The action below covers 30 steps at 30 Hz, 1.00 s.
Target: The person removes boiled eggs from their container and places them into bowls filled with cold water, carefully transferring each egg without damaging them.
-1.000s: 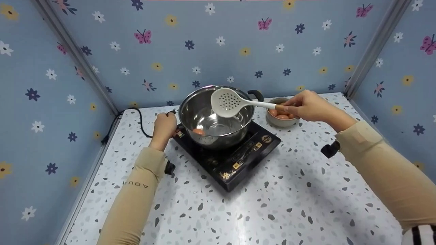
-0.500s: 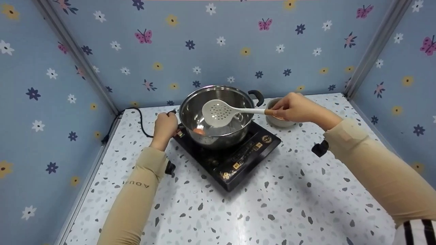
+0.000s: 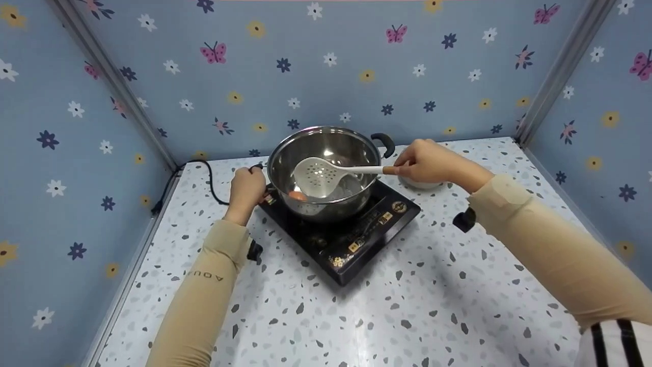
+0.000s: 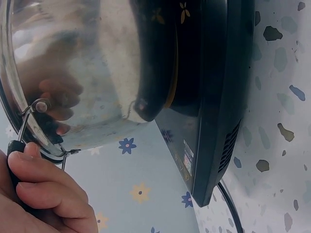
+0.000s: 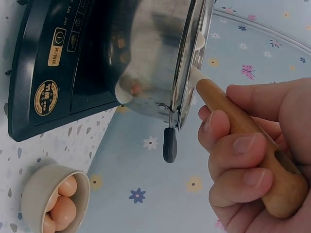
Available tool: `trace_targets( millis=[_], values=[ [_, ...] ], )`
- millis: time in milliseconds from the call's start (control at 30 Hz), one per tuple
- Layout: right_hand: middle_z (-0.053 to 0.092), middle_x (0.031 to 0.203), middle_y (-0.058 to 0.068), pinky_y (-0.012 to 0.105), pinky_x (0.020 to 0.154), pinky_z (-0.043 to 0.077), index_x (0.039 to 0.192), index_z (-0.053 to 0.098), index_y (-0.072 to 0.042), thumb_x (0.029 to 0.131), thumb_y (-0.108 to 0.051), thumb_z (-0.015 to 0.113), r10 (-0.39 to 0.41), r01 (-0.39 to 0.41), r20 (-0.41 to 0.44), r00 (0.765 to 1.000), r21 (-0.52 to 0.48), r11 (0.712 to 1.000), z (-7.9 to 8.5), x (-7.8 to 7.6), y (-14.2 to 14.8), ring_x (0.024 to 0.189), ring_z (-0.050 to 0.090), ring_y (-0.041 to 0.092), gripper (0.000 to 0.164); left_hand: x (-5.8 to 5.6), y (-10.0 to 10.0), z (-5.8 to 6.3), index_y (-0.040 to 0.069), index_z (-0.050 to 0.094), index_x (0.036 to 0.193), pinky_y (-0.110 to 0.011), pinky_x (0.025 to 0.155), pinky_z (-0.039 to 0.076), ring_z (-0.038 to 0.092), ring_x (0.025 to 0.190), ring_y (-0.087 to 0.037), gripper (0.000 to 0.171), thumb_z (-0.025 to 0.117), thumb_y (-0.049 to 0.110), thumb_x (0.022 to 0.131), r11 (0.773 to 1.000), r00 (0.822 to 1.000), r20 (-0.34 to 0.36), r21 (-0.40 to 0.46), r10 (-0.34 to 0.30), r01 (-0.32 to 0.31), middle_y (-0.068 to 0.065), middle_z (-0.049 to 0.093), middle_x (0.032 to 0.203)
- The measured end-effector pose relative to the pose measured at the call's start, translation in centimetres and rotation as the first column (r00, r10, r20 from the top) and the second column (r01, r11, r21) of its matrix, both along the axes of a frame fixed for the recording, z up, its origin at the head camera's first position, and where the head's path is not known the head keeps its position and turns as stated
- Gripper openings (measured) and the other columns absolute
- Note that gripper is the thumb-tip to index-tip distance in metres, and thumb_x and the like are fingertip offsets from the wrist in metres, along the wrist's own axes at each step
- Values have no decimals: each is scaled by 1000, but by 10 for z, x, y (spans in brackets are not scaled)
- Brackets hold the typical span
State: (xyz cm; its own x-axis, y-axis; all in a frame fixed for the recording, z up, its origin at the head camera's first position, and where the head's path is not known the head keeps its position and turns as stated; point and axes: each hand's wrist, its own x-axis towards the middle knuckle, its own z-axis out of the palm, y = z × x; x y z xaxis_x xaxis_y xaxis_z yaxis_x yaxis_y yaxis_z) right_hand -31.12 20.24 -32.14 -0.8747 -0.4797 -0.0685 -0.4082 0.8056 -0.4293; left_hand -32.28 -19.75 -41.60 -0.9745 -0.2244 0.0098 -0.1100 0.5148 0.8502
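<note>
A steel pot [image 3: 326, 210] stands on the black induction cooker [image 3: 340, 260]. My left hand [image 3: 246, 189] grips the pot's black left side handle [image 4: 15, 148], fingers wrapped around it. In my right hand [image 3: 427, 162] is a white slotted skimmer [image 3: 317, 176], gripped by its wooden handle [image 5: 228, 109]. The skimmer's perforated head dips below the pot's rim, close to a brown egg [image 3: 296, 195] at the left side inside. The egg is partly hidden behind the near rim in the head view.
A bowl [image 5: 36, 194] with several brown eggs [image 5: 64, 212] sits right of the pot, mostly hidden under my right hand in the head view. A black cord [image 3: 210, 178] runs along the back left. Patterned panels [image 3: 326, 66] enclose the speckled table [image 3: 407, 311].
My right hand has moved left and the skimmer's head has lowered from over the pot into it, nearer the egg. My left hand stays on the pot handle.
</note>
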Motion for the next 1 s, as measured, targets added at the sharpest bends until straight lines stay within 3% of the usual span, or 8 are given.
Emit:
trace_targets(
  millis=[300,500,833,1000],
  values=[
    [49,57,-6,25,49,27,95,87,-13,108,-36,70,-7,7,16,1000,22,1000,-1,-2,-13,50,31,9,31,2,-1,1,2,57,104,-29,60,48,51,51,-11,38,28,25,115,1000,1000,17,16,-5,5,-2,52,70],
    [53,61,-5,27,51,28,101,87,-12,107,-38,72,-1,0,19,1000,61,998,1,-3,-20,53,32,10,31,2,1,1,3,56,101,-30,59,47,50,51,-11,37,29,24,115,1000,1000,10,0,6,-6,-1,51,68],
    [66,65,-6,29,57,38,99,86,-11,106,-37,72,-11,3,101,995,73,997,8,-7,-26,59,48,12,31,1,3,0,3,58,101,-37,63,46,50,50,-14,39,28,25,114,999,999,13,-33,31,-30,-1,51,64],
    [63,63,-5,28,58,39,101,86,-9,107,-30,70,5,-13,148,989,54,998,10,-10,-25,58,46,12,27,1,4,0,4,58,99,-40,66,44,51,52,-18,39,30,26,114,997,999,-5,-60,54,-54,2,50,58]
  ],
)
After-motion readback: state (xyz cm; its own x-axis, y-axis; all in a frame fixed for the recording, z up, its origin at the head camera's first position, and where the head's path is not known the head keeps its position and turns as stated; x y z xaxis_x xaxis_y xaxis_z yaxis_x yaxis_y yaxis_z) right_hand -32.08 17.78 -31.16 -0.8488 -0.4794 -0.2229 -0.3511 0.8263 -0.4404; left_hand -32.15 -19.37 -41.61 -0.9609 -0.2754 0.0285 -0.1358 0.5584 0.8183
